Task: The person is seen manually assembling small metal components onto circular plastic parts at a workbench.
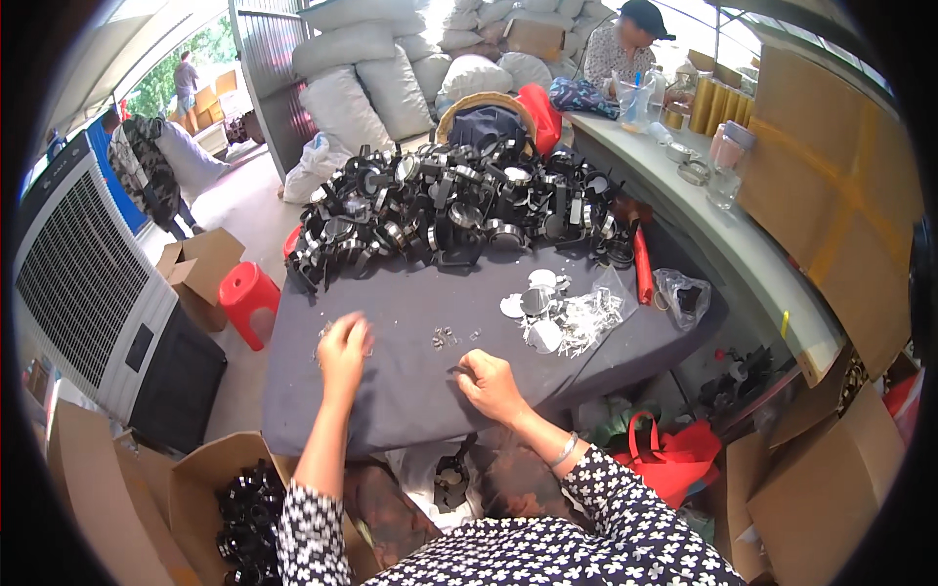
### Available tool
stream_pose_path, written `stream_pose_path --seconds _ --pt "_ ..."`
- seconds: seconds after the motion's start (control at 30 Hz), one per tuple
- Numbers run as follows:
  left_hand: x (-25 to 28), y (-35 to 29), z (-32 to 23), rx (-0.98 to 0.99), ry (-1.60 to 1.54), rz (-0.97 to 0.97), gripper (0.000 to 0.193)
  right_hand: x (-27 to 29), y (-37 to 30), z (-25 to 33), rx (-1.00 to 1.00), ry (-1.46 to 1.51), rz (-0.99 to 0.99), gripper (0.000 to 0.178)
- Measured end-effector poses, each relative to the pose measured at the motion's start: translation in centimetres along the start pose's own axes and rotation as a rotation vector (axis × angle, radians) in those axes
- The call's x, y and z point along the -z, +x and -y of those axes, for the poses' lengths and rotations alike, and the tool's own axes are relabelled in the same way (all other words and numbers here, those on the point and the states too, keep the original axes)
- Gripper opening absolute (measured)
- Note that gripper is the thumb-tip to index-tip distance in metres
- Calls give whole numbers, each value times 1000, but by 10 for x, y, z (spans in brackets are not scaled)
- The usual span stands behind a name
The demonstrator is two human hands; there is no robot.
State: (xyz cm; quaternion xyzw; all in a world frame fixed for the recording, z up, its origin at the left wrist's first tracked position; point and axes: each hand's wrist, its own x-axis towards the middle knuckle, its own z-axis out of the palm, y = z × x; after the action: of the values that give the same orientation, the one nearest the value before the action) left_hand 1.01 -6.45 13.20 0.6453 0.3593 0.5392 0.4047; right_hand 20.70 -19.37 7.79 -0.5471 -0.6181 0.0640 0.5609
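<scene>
My left hand (pixel 345 354) hovers over the left part of a dark cloth-covered table (pixel 410 400); its fingers are smeared by motion, so their grip is unclear. Beneath its fingertips lie a few tiny pieces, too small to name. My right hand (pixel 491 387) is closed near the table's front edge, fingers curled in; whatever it may hold is hidden. Between the hands sits a small scatter of metal bits (pixel 446 338). Right of them are silver discs (pixel 537 303) and a heap of thin white sticks (pixel 589 320) by a clear bag. A black ring-shaped part (pixel 451 481) rests at my lap.
Black parts with round silver pieces (pixel 449 210) form a large pile across the table's back. A red rod-like object (pixel 643 269) lies at right. Cardboard boxes (pixel 210 488) flank me. An air cooler (pixel 88 264) and red stool (pixel 250 301) stand left; another person (pixel 625 59) sits behind.
</scene>
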Motion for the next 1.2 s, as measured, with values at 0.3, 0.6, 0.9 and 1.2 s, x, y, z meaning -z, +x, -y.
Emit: stream_pose_path --seconds 0.3,0.6,0.9,1.2 --pt "121 -193 61 151 657 -218 18 13 -17 6 -182 477 98 10" --pt "186 -212 145 420 303 -202 34 21 -130 -33 -886 571 317 30" --pt "163 -170 132 832 66 -163 53 9 -130 -57 -816 964 446 16" --pt "178 -178 148 801 -122 -220 52 101 -109 1 -600 633 467 19"
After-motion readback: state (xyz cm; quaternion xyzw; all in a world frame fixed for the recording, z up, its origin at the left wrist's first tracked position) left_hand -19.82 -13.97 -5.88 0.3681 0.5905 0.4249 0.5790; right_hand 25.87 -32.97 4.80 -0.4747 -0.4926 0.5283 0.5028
